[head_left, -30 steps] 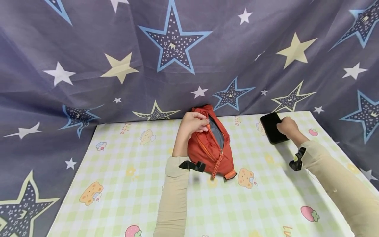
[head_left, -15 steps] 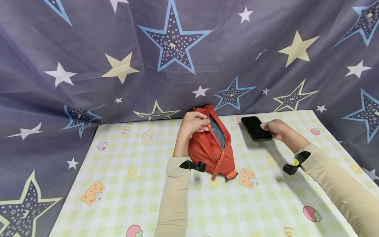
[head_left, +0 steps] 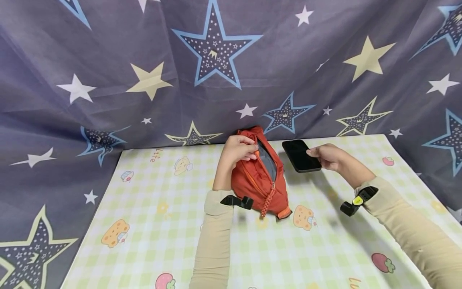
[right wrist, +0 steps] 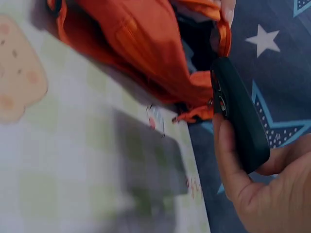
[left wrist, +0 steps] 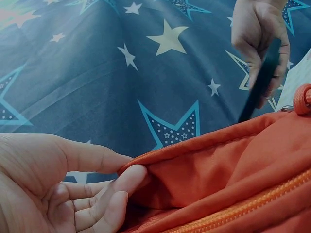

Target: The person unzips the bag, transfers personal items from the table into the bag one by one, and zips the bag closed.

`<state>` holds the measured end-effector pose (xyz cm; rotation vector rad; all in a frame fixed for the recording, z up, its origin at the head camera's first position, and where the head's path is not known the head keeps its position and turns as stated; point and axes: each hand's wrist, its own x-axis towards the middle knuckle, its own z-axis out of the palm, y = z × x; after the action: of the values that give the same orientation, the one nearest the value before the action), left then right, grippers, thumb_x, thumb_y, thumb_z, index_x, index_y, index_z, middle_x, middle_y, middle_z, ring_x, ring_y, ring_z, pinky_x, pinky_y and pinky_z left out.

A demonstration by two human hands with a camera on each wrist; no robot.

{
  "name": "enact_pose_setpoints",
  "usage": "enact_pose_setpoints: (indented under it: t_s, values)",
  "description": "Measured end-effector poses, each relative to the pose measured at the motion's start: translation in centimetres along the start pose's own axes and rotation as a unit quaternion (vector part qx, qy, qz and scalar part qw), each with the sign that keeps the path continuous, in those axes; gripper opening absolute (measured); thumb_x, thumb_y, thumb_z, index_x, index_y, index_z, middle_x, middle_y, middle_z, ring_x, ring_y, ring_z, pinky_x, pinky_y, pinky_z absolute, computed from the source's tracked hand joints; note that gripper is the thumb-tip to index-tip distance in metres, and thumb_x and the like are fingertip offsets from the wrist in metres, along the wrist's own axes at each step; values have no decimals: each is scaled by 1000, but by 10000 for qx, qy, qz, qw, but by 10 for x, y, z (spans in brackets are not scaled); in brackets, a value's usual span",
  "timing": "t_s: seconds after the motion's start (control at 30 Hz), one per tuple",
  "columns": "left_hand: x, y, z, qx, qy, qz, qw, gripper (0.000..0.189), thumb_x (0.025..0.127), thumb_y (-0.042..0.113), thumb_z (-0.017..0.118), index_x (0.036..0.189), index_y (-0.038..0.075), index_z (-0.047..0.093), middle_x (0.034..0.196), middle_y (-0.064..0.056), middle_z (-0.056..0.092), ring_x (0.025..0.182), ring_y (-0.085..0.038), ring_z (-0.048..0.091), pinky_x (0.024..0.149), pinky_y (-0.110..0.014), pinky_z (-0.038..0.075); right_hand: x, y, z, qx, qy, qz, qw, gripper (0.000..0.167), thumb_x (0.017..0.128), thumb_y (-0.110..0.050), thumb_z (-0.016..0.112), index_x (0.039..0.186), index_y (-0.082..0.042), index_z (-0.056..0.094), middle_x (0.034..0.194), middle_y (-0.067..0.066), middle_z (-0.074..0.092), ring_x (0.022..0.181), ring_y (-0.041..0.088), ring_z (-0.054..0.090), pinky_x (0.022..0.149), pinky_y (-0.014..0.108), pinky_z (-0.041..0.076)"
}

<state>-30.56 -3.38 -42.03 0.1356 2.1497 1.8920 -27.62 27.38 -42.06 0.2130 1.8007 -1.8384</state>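
Note:
A red-orange waist bag (head_left: 249, 180) lies at the back middle of the table, its zipped mouth gaping and grey lining showing. My left hand (head_left: 238, 150) pinches the left edge of that opening near its upper end; in the left wrist view the thumb and fingers (left wrist: 129, 182) grip the fabric. Right of the bag, my right hand (head_left: 326, 156) holds a black smartphone (head_left: 300, 155) by its right edge. The phone is above the table, tilted, with its screen facing up. From the right wrist view, the phone's back (right wrist: 238, 114) with camera lenses appears, close to the bag.
A checked tablecloth (head_left: 151, 228) with cartoon bears and strawberries covers the table. Behind it hangs a dark star-patterned curtain (head_left: 169, 104). A braided zipper pull (head_left: 268, 202) hangs from the bag's front end. The phone's shadow falls on the cloth.
My right hand has carried the phone leftward, from the right side of the table to near the bag. The left hand keeps its grip on the bag's edge.

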Motion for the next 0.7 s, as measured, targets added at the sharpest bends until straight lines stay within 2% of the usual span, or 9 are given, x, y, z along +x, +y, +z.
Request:
enact_pose_setpoints:
  t_s: [0.13, 0.23, 0.37, 0.53, 0.7]
  values:
    - [1, 0, 0, 16, -2, -28, 10000, 26, 92, 5, 72, 114, -7, 70, 69, -1, 68, 52, -7, 68, 50, -17, 53, -1, -4, 11, -63, 104, -231, 9997, 35, 109, -6, 41, 86, -11, 67, 78, -4, 71, 72, 6, 70, 68, 19, 58]
    - [1, -1, 0, 0, 2, -24, 10000, 25, 91, 5, 72, 113, -7, 71, 69, 0, 68, 52, -6, 68, 50, -17, 53, -1, -6, 19, -121, 302, -437, 9985, 27, 108, -7, 44, 90, -9, 64, 78, -5, 70, 72, 5, 69, 68, 19, 57]
    - [1, -1, -1, -47, -10, -33, 10000, 23, 92, 4, 71, 113, -6, 71, 69, 0, 68, 52, -7, 68, 50, -17, 53, 0, -7, 27, 37, 458, -643, 9969, 22, 107, -6, 46, 92, -8, 62, 77, -6, 70, 72, 4, 67, 67, 19, 56]
    - [1, 0, -1, -48, -26, -8, 10000, 24, 92, 4, 71, 114, -7, 71, 72, 0, 68, 52, -6, 68, 50, -16, 53, 0, -7, 33, 55, 453, -849, 9953, 20, 107, -5, 47, 94, -9, 62, 78, -6, 71, 72, 5, 68, 67, 20, 57]
    - [1, 0, -2, -62, -44, -19, 10000, 26, 92, 4, 72, 115, -8, 70, 72, 0, 68, 52, -6, 68, 50, -16, 53, -1, -8, 39, 37, 432, -1095, 9930, 10, 107, -6, 47, 107, -4, 56, 81, -7, 72, 75, 5, 70, 69, 21, 58]
